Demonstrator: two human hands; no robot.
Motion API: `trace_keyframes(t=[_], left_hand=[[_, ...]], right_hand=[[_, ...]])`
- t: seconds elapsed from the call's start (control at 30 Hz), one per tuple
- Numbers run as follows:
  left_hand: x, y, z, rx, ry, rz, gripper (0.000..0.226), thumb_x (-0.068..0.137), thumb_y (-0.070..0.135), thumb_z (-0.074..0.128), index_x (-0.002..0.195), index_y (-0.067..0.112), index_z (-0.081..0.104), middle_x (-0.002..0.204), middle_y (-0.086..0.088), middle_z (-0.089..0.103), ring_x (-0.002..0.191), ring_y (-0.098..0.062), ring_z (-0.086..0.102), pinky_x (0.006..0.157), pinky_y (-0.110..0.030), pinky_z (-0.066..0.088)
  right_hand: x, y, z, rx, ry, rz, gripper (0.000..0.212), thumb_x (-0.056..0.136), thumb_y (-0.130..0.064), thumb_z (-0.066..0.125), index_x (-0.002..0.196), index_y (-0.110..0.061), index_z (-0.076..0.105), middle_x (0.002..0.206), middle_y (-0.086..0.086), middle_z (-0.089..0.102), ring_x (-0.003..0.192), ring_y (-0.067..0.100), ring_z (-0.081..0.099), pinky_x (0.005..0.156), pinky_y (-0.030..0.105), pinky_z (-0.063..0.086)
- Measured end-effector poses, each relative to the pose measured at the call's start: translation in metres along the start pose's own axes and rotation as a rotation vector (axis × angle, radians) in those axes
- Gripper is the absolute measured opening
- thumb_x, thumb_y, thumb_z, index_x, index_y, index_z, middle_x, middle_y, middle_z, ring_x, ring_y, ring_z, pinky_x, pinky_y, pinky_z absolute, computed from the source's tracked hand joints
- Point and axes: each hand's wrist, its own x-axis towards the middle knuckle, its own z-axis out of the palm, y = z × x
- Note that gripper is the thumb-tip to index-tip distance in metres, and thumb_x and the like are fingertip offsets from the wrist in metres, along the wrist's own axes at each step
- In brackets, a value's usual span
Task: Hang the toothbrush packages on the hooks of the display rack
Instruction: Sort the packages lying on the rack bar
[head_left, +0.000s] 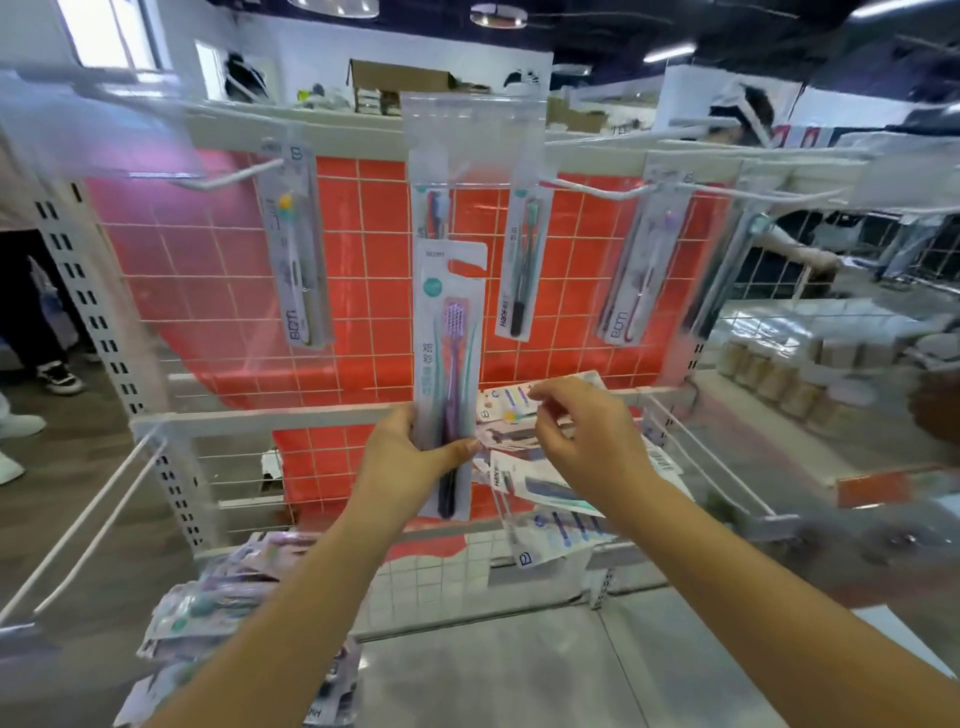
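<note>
Clear plastic wraps the tall toothbrush package with purple and green brushes that my left hand holds upright in front of the white wire display rack. My thumb lies across its front near the bottom and my fingers curl round its left edge. The hang hole at its top sits below the hooks, not on one.

My right hand is just beside it, with its fingers bent and pinching the edge of a small flat toothbrush card from a loose bunch of packages on the lower hooks.

Four packages already hang on the top row: a grey one with a yellow brush, a clear long one in the middle, a dark-brush one, and a grey one with a purple brush. Red shiny sheet shows behind the wire. More packages are piled low on my left.
</note>
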Motion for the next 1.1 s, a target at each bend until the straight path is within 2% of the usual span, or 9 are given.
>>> trace_keyframes(t=[0.17,0.3,0.4,0.5,0.7,0.8,0.87,0.97,1.1], left_hand=[[-0.003,0.009,0.016,0.026,-0.012,0.012,0.033,0.071,0.021,0.079,0.095,0.018,0.056,0.089,0.009,0.062,0.080,-0.005,0.058,0.060,-0.015,0.044],[0.001,0.019,0.024,0.082,-0.032,0.015,0.044,0.070,0.026,0.080,0.105,0.013,0.056,0.097,0.004,0.062,0.091,-0.016,0.058,0.075,-0.029,0.048],[0.004,0.025,0.028,0.090,-0.037,0.028,0.042,0.071,0.024,0.080,0.104,0.014,0.055,0.096,0.005,0.063,0.094,-0.019,0.059,0.078,-0.032,0.049],[0.004,0.027,0.032,0.071,-0.042,0.008,0.053,0.069,0.025,0.080,0.114,0.010,0.057,0.110,-0.003,0.064,0.102,-0.023,0.060,0.090,-0.043,0.051],[-0.003,0.023,0.037,0.057,-0.061,0.019,0.055,0.068,0.025,0.081,0.116,0.011,0.058,0.112,-0.001,0.065,0.101,-0.019,0.062,0.089,-0.039,0.052],[-0.008,0.025,0.042,0.068,-0.063,0.008,0.062,0.068,0.027,0.081,0.121,0.010,0.055,0.117,-0.004,0.063,0.107,-0.022,0.059,0.093,-0.043,0.050],[-0.012,0.026,0.047,0.058,-0.062,0.019,0.056,0.069,0.023,0.080,0.117,0.009,0.056,0.113,-0.004,0.064,0.104,-0.022,0.061,0.090,-0.039,0.051],[-0.019,0.028,0.055,0.047,-0.061,0.042,0.048,0.071,0.019,0.079,0.113,0.010,0.057,0.107,-0.003,0.065,0.099,-0.020,0.062,0.084,-0.033,0.050],[-0.027,0.032,0.068,0.066,-0.051,0.047,0.051,0.070,0.024,0.080,0.113,0.009,0.057,0.110,-0.005,0.064,0.100,-0.023,0.060,0.086,-0.037,0.051]], right_hand=[[-0.012,0.018,-0.018,-0.109,-0.016,-0.029,0.024,0.086,-0.006,0.056,0.108,-0.006,0.066,0.099,0.007,0.068,0.090,0.025,0.061,0.076,0.037,0.050],[-0.019,0.032,-0.034,-0.186,0.014,-0.041,0.024,0.083,-0.004,0.058,0.105,-0.004,0.067,0.095,0.010,0.069,0.086,0.029,0.062,0.072,0.037,0.049],[-0.026,0.042,-0.044,-0.205,0.042,-0.025,0.023,0.081,-0.002,0.059,0.103,-0.003,0.068,0.094,0.009,0.070,0.084,0.028,0.063,0.072,0.033,0.049],[-0.032,0.053,-0.053,-0.239,0.055,0.003,0.026,0.081,-0.010,0.051,0.099,-0.005,0.069,0.088,0.008,0.069,0.078,0.029,0.063,0.067,0.037,0.052],[-0.038,0.068,-0.071,-0.247,0.087,0.096,0.020,0.088,-0.008,0.054,0.103,-0.007,0.067,0.095,0.006,0.068,0.086,0.024,0.060,0.072,0.033,0.048],[-0.041,0.073,-0.078,-0.260,0.099,0.126,0.022,0.089,-0.010,0.054,0.106,-0.009,0.066,0.097,0.004,0.068,0.085,0.020,0.058,0.068,0.028,0.043],[-0.043,0.077,-0.082,-0.276,0.081,0.133,0.022,0.090,-0.013,0.054,0.108,-0.011,0.066,0.095,0.002,0.067,0.084,0.018,0.057,0.066,0.026,0.039],[-0.046,0.081,-0.090,-0.275,0.074,0.129,0.024,0.089,-0.013,0.054,0.110,-0.011,0.066,0.101,0.002,0.067,0.091,0.019,0.057,0.072,0.027,0.043],[-0.054,0.089,-0.104,-0.276,0.098,0.126,0.025,0.088,-0.008,0.054,0.110,-0.007,0.066,0.105,0.006,0.067,0.094,0.020,0.059,0.075,0.026,0.041]])
